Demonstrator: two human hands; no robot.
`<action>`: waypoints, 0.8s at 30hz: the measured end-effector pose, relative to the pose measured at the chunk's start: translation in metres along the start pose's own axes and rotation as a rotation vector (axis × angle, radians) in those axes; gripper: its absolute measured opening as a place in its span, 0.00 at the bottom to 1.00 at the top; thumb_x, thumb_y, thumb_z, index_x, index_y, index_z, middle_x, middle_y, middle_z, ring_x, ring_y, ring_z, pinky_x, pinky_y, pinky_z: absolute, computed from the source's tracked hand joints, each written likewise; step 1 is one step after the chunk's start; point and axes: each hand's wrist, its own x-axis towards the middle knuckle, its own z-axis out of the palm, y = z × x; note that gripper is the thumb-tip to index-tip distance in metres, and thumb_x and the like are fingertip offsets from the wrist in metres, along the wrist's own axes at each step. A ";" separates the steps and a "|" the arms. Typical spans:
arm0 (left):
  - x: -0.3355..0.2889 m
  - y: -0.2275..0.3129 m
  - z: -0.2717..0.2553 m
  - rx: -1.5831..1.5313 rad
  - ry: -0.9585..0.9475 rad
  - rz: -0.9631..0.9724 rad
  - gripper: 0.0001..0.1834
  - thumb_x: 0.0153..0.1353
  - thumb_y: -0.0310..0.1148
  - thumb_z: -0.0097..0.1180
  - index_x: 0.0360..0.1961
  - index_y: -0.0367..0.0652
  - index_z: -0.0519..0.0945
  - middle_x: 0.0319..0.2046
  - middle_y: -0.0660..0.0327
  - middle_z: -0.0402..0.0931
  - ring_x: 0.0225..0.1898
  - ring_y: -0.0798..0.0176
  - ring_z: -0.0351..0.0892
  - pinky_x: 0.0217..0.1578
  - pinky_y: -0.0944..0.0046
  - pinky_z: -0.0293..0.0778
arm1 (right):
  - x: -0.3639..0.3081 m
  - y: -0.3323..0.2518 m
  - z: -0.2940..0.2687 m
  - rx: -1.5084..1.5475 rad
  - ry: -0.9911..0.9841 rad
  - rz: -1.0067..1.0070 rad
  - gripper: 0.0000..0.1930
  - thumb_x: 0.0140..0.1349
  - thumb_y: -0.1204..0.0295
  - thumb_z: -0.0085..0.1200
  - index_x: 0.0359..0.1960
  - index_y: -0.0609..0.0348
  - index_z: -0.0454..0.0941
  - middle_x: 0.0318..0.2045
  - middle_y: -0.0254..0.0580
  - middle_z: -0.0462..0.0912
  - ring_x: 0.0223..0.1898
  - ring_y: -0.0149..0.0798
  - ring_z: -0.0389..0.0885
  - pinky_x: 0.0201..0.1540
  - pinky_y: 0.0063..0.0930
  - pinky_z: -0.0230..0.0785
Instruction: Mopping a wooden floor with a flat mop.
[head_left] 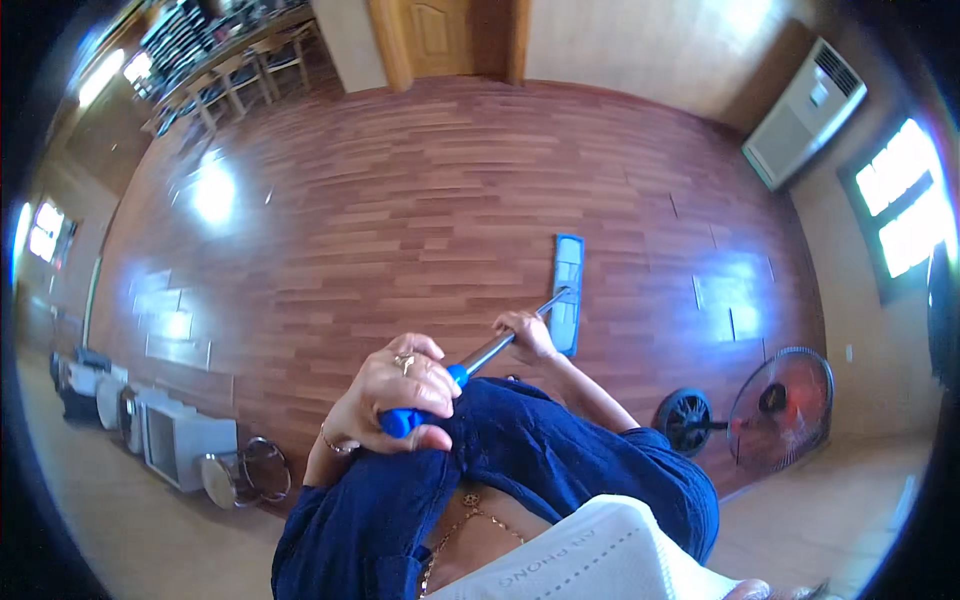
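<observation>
Down in front of me, over the reddish-brown plank floor (400, 200), I hold a flat mop (566, 293) with both hands. My left hand (400, 385) is nearest to me, fingers curled tight around the blue grip (405, 420) at the top end of the handle, a ring showing on one finger and a thin bracelet at the wrist. My right hand (525, 335) sits further down, fingers wrapped shut around the metal shaft (500, 345), which runs from the blue grip away and to the right towards the mop head. That head is a long, narrow blue pad lying flat on the floor just beyond my right hand, its length running near to far. My dark blue sleeves (560, 460) fill the near part of the view, with a white face mask (590, 560) at the very bottom edge. To the right, near the wall, a standing fan (780, 405) with a red centre stands on a dark round base. Further right and farther off, a tall white air conditioner (805, 115) stands against the wall beside a bright window (905, 200). To the left, a row of white boxy appliances (170, 435) lines the wall, with a round metal stool (245, 475) beside them. At the far left stand chairs and a table (235, 65), and a wooden door (440, 35) is at the far end.
</observation>
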 end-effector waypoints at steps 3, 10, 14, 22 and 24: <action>0.037 -0.029 0.007 -0.111 -0.107 -0.014 0.14 0.41 0.35 0.74 0.28 0.47 0.81 0.28 0.63 0.82 0.38 0.60 0.84 0.51 0.56 0.63 | -0.017 0.034 -0.026 -0.072 0.165 0.136 0.10 0.43 0.68 0.62 0.28 0.53 0.78 0.26 0.41 0.82 0.33 0.49 0.81 0.38 0.42 0.70; 0.112 -0.087 0.046 -0.174 -0.511 0.029 0.12 0.48 0.28 0.68 0.34 0.46 0.80 0.41 0.61 0.82 0.56 0.52 0.75 0.58 0.48 0.58 | -0.081 0.080 -0.082 -0.106 0.484 0.421 0.09 0.47 0.68 0.65 0.25 0.54 0.77 0.25 0.43 0.80 0.33 0.49 0.80 0.37 0.39 0.72; 0.134 -0.108 0.072 -0.036 -0.663 0.066 0.11 0.50 0.31 0.67 0.35 0.48 0.79 0.48 0.65 0.80 0.62 0.53 0.68 0.59 0.48 0.56 | -0.109 0.096 -0.085 -0.348 0.676 0.610 0.12 0.55 0.64 0.62 0.35 0.54 0.75 0.37 0.46 0.78 0.42 0.54 0.76 0.41 0.45 0.70; 0.137 -0.131 0.115 -0.026 -0.577 -0.044 0.08 0.48 0.29 0.64 0.27 0.53 0.77 0.47 0.69 0.79 0.56 0.62 0.71 0.60 0.52 0.54 | -0.125 0.166 -0.097 -0.228 0.685 0.671 0.11 0.52 0.69 0.64 0.35 0.52 0.75 0.30 0.41 0.82 0.46 0.55 0.77 0.55 0.43 0.68; 0.134 -0.133 0.120 -0.014 -0.546 -0.044 0.07 0.50 0.31 0.64 0.27 0.52 0.77 0.46 0.70 0.79 0.54 0.64 0.71 0.58 0.54 0.54 | -0.120 0.180 -0.096 -0.188 0.683 0.607 0.09 0.52 0.71 0.63 0.32 0.52 0.75 0.28 0.41 0.81 0.43 0.54 0.78 0.61 0.41 0.64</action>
